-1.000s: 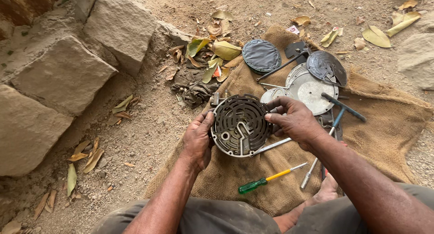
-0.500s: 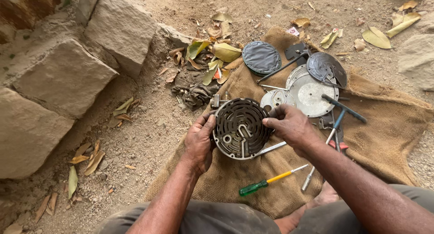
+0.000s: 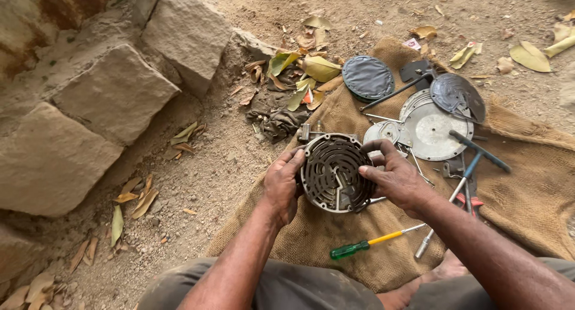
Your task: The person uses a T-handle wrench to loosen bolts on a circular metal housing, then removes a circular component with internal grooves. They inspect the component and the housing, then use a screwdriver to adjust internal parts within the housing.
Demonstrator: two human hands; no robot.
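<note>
A round grey metal housing (image 3: 330, 166) with curved inner ribs rests on a burlap sack (image 3: 539, 184) in front of me. My left hand (image 3: 283, 183) grips its left rim. My right hand (image 3: 395, 179) holds its right rim, fingers curled over the edge. A green-handled screwdriver with a yellow shaft collar (image 3: 366, 244) lies on the sack just below the hands.
Round metal covers (image 3: 432, 125), a dark disc (image 3: 368, 77), another dark plate (image 3: 457, 95), a T-handle wrench (image 3: 473, 160) and red-handled pliers (image 3: 473, 201) lie on the sack at right. Large stone blocks (image 3: 114, 94) stand at left. A dirty rag (image 3: 277, 123) and dry leaves lie on sandy ground.
The view has shifted slightly. Both hands stay on the housing, and the right hand's fingers have moved a little along its right rim.
</note>
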